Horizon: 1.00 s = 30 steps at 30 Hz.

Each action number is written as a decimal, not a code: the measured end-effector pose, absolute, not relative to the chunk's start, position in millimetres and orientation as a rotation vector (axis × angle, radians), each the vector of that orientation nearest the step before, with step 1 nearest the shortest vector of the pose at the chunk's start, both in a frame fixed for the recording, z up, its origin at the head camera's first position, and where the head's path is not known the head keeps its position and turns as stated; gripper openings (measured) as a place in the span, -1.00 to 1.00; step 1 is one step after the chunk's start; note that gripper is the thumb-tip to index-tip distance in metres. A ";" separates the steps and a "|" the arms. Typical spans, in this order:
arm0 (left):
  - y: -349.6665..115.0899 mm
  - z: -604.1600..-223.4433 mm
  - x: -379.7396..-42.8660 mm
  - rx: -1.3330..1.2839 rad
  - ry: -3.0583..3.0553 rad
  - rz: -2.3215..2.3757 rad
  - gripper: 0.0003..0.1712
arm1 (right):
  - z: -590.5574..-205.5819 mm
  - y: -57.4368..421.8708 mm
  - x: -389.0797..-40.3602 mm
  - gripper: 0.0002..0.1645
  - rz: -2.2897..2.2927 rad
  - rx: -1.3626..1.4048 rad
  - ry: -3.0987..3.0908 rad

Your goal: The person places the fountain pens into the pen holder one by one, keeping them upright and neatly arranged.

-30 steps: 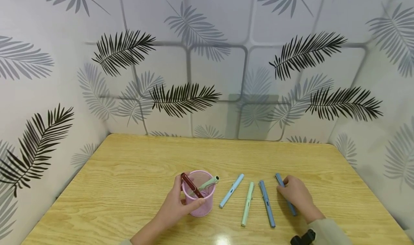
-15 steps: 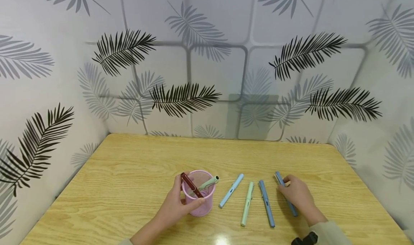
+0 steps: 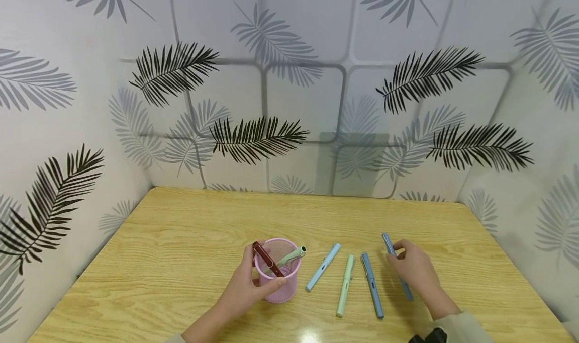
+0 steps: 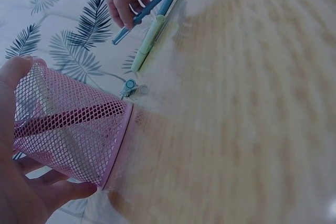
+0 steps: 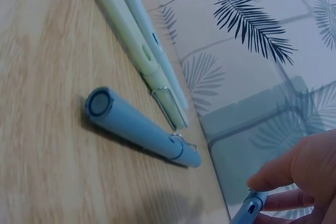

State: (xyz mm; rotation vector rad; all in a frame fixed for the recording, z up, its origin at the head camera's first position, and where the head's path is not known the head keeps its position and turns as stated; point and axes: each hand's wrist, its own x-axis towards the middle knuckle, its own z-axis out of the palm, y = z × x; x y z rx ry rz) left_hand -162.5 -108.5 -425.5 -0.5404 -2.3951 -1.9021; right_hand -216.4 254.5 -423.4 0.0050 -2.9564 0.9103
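Note:
My left hand (image 3: 242, 290) grips a pink mesh pen cup (image 3: 283, 293), which stands on the table. Leaning inside the cup are a dark red pen (image 3: 268, 258) and a pale green pen (image 3: 293, 255). At the right, my right hand (image 3: 417, 268) pinches a blue pen (image 3: 387, 242) between thumb and fingers. The left wrist view shows this blue pen (image 4: 140, 17) raised at a slant; in the right wrist view, only a short piece of the pen (image 5: 249, 211) appears below the thumb.
Between the hands lie a light blue pen (image 3: 323, 267), a light green pen (image 3: 346, 286) and a second blue pen (image 3: 373, 286), side by side on the wooden table (image 3: 190, 232). A leaf-patterned wall (image 3: 294, 106) rises behind the table's far edge.
My right hand has taken the blue pen up off the table and shifted it slightly away from me and left. The left hand and cup have stayed put.

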 end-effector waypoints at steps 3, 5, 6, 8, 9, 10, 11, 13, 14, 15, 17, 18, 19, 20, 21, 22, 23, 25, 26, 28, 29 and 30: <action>-108.4 -426.6 -163.0 -0.544 -2.387 -1.912 -0.15 | -421.1 252.1 -214.9 -0.55 0.924 0.020 -2.945; -108.4 -427.3 -163.3 -0.546 -2.384 -1.915 -0.15 | -419.3 250.6 -214.0 -0.56 0.930 0.024 -2.937; -108.5 -427.5 -163.4 -0.546 -2.384 -1.913 -0.15 | -418.3 249.8 -213.6 -0.56 0.931 0.024 -2.934; -108.5 -427.9 -163.6 -0.548 -2.384 -1.910 -0.15 | -416.2 248.1 -212.6 -0.56 0.929 0.026 -2.927; -108.5 -428.0 -163.7 -0.548 -2.384 -1.908 -0.15 | -415.2 247.2 -212.1 -0.55 0.930 0.031 -2.924; -108.4 -428.0 -163.8 -0.549 -2.384 -1.906 -0.15 | -414.1 246.2 -211.4 -0.55 0.932 0.035 -2.919; -108.4 -428.0 -163.8 -0.549 -2.383 -1.906 -0.15 | -412.8 245.0 -210.6 -0.55 0.940 0.039 -2.913; -108.3 -427.8 -163.8 -0.550 -2.384 -1.904 -0.15 | -410.4 242.9 -208.7 -0.54 0.955 0.043 -2.903; -108.3 -428.2 -164.0 -0.551 -2.382 -1.905 -0.15 | -409.2 241.7 -207.8 -0.53 0.963 0.046 -2.897; -108.4 -431.2 -165.6 -0.547 -2.384 -1.898 -0.15 | -407.9 240.3 -206.7 -0.53 0.972 0.045 -2.891; -109.1 -438.8 -169.2 -0.543 -2.383 -1.891 -0.15 | -405.8 237.8 -204.7 -0.53 0.995 0.049 -2.872; -109.6 -442.8 -171.2 -0.539 -2.385 -1.884 -0.15 | -404.9 236.7 -203.9 -0.54 1.004 0.053 -2.860; -110.0 -447.0 -173.3 -0.535 -2.386 -1.880 -0.15 | -403.9 235.3 -202.9 -0.55 1.018 0.057 -2.848; -110.5 -451.3 -175.4 -0.532 -2.385 -1.872 -0.15 | -403.1 234.1 -201.9 -0.56 1.033 0.061 -2.833; -111.0 -454.9 -177.2 -0.528 -2.387 -1.864 -0.15 | -402.1 232.8 -200.6 -0.56 1.052 0.061 -2.821; -111.4 -456.1 -177.7 -0.531 -2.385 -1.861 -0.15 | -401.2 231.7 -199.6 -0.57 1.071 0.065 -2.809; -111.5 -456.6 -177.9 -0.530 -2.385 -1.857 -0.15 | -400.0 230.4 -198.6 -0.58 1.084 0.065 -2.798; -111.5 -457.1 -178.3 -0.531 -2.385 -1.849 -0.15 | -398.1 228.1 -196.3 -0.58 1.111 0.068 -2.781; -111.5 -457.1 -178.4 -0.533 -2.385 -1.846 -0.15 | -397.2 226.9 -195.5 -0.58 1.123 0.069 -2.772; -111.5 -457.0 -178.3 -0.534 -2.387 -1.841 -0.15 | -395.4 224.3 -194.1 -0.60 1.143 0.076 -2.753; -111.5 -456.9 -178.2 -0.533 -2.388 -1.840 -0.15 | -394.5 223.0 -193.4 -0.60 1.152 0.080 -2.742; -111.5 -456.9 -178.0 -0.537 -2.389 -1.833 -0.15 | -394.0 221.5 -192.9 -0.61 1.165 0.084 -2.731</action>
